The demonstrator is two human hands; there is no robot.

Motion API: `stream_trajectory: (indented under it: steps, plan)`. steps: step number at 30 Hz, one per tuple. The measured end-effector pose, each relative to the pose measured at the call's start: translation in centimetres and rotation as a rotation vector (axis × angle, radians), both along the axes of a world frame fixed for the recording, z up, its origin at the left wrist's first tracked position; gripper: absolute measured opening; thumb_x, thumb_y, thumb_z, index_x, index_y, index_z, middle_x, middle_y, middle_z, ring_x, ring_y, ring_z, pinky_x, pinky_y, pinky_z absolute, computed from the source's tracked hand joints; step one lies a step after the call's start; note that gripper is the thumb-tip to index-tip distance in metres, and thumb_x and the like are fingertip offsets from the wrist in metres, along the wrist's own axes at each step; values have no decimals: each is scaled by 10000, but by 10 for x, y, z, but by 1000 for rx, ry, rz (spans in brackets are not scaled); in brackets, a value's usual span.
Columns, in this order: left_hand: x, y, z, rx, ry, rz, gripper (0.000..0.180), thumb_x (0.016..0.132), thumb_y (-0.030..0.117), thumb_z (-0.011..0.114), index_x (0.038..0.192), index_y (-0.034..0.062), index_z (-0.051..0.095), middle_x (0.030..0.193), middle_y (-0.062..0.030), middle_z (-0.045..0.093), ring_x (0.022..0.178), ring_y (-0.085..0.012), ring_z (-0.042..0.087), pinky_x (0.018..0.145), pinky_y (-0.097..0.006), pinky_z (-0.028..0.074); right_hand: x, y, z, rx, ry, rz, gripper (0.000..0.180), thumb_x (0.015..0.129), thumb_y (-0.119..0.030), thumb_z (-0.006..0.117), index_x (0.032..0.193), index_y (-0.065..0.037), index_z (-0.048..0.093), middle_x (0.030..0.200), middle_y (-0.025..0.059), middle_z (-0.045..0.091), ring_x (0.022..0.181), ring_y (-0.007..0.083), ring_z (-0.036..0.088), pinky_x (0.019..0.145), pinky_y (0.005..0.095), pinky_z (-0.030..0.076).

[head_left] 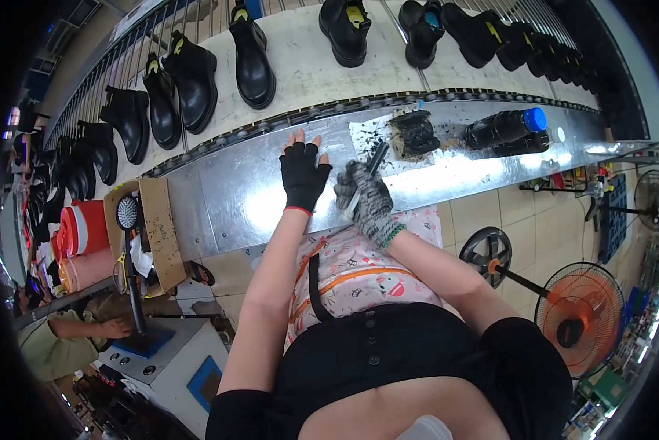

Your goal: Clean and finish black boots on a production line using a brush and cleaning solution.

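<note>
My left hand [304, 173], in a black fingerless glove, lies flat on the metal ledge [249, 172] with its fingers spread and nothing in it. To its right, my right hand [370, 196] wears a grey knit glove and is closed around a slim tool [379, 157]. The tool has a dark, narrow upper end and a pale lower end; its exact kind is unclear. Just beyond it, a white sheet [360, 136] is specked with black crumbs. A black-smeared, sponge-like block [414, 135] sits at the sheet's right side.
Black ankle boots [255, 70] stand along a pale conveyor [300, 44] edged by a chain. Dark bottles, one blue-capped [502, 130], lie right. A cardboard box [164, 242] with a round brush [128, 213] stands left. A fan [579, 319] is at right; another person's hand [115, 328] is lower left.
</note>
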State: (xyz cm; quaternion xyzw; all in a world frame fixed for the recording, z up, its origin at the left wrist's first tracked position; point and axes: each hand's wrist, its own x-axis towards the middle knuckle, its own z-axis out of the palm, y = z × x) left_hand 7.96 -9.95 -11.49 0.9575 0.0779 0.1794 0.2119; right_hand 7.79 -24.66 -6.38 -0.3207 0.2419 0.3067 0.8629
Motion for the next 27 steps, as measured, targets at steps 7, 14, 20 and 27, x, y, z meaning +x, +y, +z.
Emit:
stream_trajectory:
  steps: [7, 14, 20, 27]
  plan:
    - [-2, 3, -7, 5, -4, -12, 411, 797, 229, 630, 1186, 117, 559, 1356, -202, 407, 1260, -380, 366, 1048, -490, 275, -2, 6, 17, -154, -250, 258, 155, 893, -202, 596, 978, -85, 542, 786, 43, 590, 586, 146, 570, 462, 281, 469]
    - [-4, 1, -2, 26, 24, -19, 427, 806, 224, 634, 1209, 112, 544, 1372, -201, 384, 1271, -379, 352, 1050, -487, 270, 8, 6, 16, -184, -366, 300, 194, 853, -192, 648, 965, -66, 552, 767, 34, 592, 573, 126, 583, 436, 266, 472]
    - [-3, 2, -5, -22, -6, -21, 377, 820, 209, 614, 1182, 113, 567, 1337, -196, 431, 1257, -382, 372, 1052, -495, 259, 10, 8, 25, -169, -354, 335, 209, 860, -150, 631, 1024, -81, 522, 793, 13, 580, 587, 112, 559, 454, 251, 454]
    - [11, -10, 60, -1267, 52, -191, 226, 859, 162, 623, 1028, 12, 627, 883, -1, 636, 817, -64, 548, 736, -225, 443, 16, 7, 19, -352, -480, 449, 227, 878, -181, 597, 1049, -61, 507, 775, 25, 587, 604, 114, 567, 472, 265, 464]
